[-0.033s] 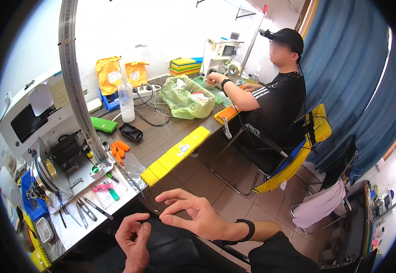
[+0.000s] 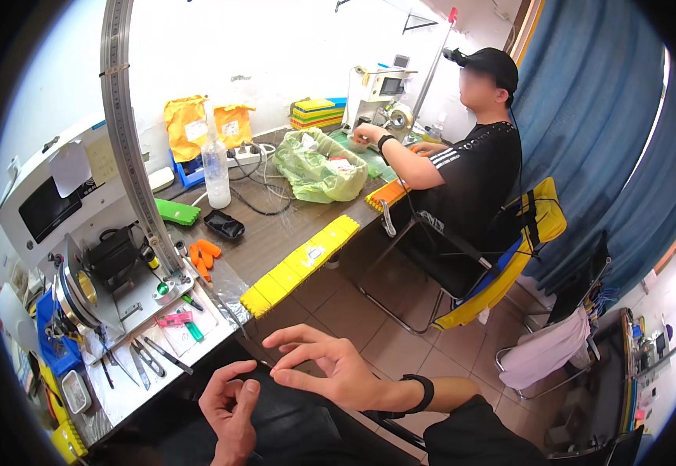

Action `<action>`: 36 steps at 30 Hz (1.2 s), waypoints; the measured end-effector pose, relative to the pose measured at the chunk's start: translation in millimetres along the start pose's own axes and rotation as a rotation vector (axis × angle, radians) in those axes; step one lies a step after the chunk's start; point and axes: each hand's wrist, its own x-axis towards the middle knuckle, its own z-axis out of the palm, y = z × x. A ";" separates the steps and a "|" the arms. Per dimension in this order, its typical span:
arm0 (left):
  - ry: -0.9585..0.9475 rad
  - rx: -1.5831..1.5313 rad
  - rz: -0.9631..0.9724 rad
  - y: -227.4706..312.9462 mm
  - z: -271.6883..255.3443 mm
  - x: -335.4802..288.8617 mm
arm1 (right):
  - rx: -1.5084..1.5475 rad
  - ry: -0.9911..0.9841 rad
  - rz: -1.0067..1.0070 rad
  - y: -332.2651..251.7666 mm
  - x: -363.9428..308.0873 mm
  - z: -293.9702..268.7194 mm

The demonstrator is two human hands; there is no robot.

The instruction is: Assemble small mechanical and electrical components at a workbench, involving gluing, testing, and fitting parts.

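Above my dark-clothed lap, in front of the bench, my two hands are close together. My left hand point(image 2: 231, 408) is closed, its fingers curled and the thumb held up beside the index finger. From the right comes my right hand point(image 2: 330, 366), thumb and index fingertips pinched near each other, the other fingers stretched forward. A tiny shiny sliver point(image 2: 266, 363) shows between the two hands' fingertips, too small to name. Tweezers point(image 2: 169, 356) and other slim hand tools lie on the bench's white sheet to the left, with a pink clip-like piece point(image 2: 175, 319) behind them.
A yellow segmented strip point(image 2: 301, 266) lines the bench's front edge. Behind it are a black computer mouse point(image 2: 224, 225), a clear bottle point(image 2: 216, 175) and a green plastic bag point(image 2: 318, 167). A machine point(image 2: 93, 279) stands left. A seated co-worker point(image 2: 470, 163) works farther right.
My left hand has shifted very slightly right and my right hand very slightly left, bringing the fingertips a little nearer. The co-worker and the bench things look the same.
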 end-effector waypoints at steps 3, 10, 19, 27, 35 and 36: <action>-0.031 -0.187 -0.064 -2.0 2.5 -4.3 | 0.007 -0.033 0.006 2.8 -2.8 7.5; 0.011 -0.319 -0.179 -3.3 -1.1 -6.1 | -0.104 -0.075 0.036 0.7 0.7 11.6; -0.155 -0.536 -0.166 -6.1 -8.5 -1.6 | -0.150 -0.092 -0.025 -11.7 2.3 13.4; -0.179 -0.615 -0.113 -1.5 -9.7 -8.6 | -0.216 -0.098 -0.014 -8.9 -6.7 20.9; -0.265 -0.891 -0.265 -9.4 -8.1 -7.6 | -0.308 -0.130 0.022 -9.6 -5.6 28.3; -0.260 -0.889 -0.265 -8.9 -8.4 -6.4 | -0.305 -0.134 0.022 -10.7 -4.6 28.5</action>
